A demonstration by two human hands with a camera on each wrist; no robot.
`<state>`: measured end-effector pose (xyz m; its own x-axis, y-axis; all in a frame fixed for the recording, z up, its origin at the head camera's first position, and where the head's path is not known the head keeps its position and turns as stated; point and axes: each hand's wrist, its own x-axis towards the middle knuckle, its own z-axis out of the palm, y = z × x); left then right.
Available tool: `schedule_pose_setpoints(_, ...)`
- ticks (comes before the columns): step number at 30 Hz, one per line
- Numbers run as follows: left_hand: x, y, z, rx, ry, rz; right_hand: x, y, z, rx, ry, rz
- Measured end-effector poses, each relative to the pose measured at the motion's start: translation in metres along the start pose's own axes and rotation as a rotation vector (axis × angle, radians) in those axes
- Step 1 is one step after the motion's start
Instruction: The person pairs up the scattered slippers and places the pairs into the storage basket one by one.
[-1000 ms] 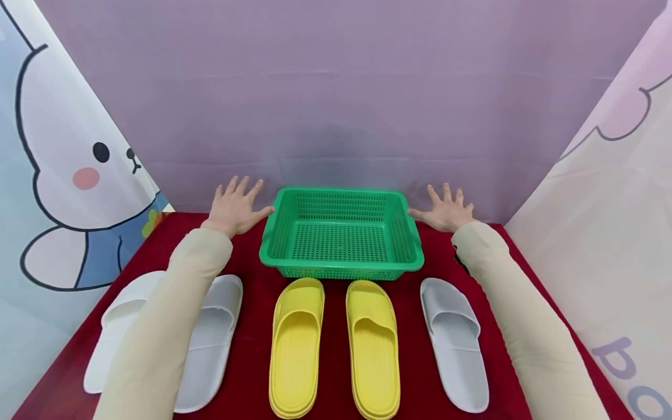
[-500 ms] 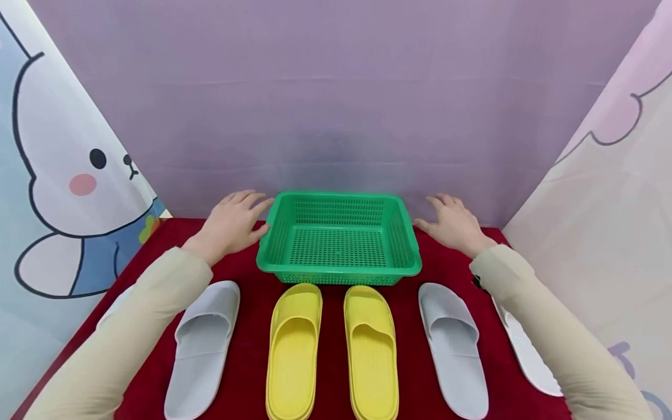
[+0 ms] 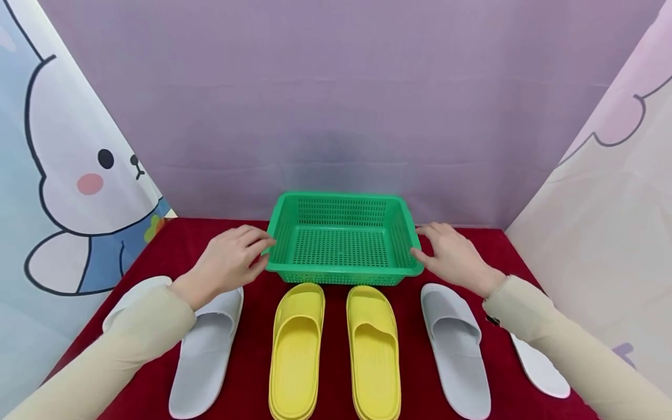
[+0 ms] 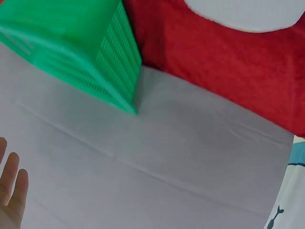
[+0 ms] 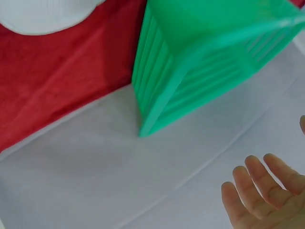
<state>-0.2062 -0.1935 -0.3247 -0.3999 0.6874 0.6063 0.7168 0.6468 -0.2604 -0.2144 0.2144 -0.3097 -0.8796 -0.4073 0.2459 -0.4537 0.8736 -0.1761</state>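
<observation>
A person's two hands flank a green basket (image 3: 341, 239) at the centre of a red-covered counter (image 3: 178, 245), before a lilac backdrop. The left hand (image 3: 231, 259), left of centre in the head view, hangs with fingers loosely curled, its fingertips at the basket's left rim; whether they touch cannot be told. The right hand (image 3: 454, 254), right of centre, mirrors it at the basket's right rim, fingers relaxed and gripping nothing. The basket sits empty and upright. Along the lower part of the frame lies a row of slippers: a pair of yellow slippers (image 3: 336, 344) just below the basket, a grey slipper (image 3: 207, 344) under the left wrist, another grey slipper (image 3: 457, 344) below the right hand, and white slippers (image 3: 541, 367) at the outer edges, partly hidden by the sleeves. The hands appear to be between the basket and the footwear, with nothing yet picked up; a next move would call for closing fingers round a slipper's strap.
</observation>
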Motion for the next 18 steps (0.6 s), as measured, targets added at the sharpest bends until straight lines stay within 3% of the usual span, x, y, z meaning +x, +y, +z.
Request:
schedule_pose_setpoints(5, -0.015, 0.012, 0.001, -0.044, -0.053, 0.071, -0.015, -0.011, 0.013, -0.023, 0.018, -0.103)
schedule_pose_setpoints(13, -0.032, 0.024, 0.007, -0.136, -0.264, 0.18, -0.038, -0.021, 0.035, -0.004, -0.016, -0.203)
schedule_pose_setpoints(18, -0.036, 0.032, 0.013, -0.128, -0.373, 0.209, -0.046, -0.026, 0.043, 0.013, -0.084, -0.259)
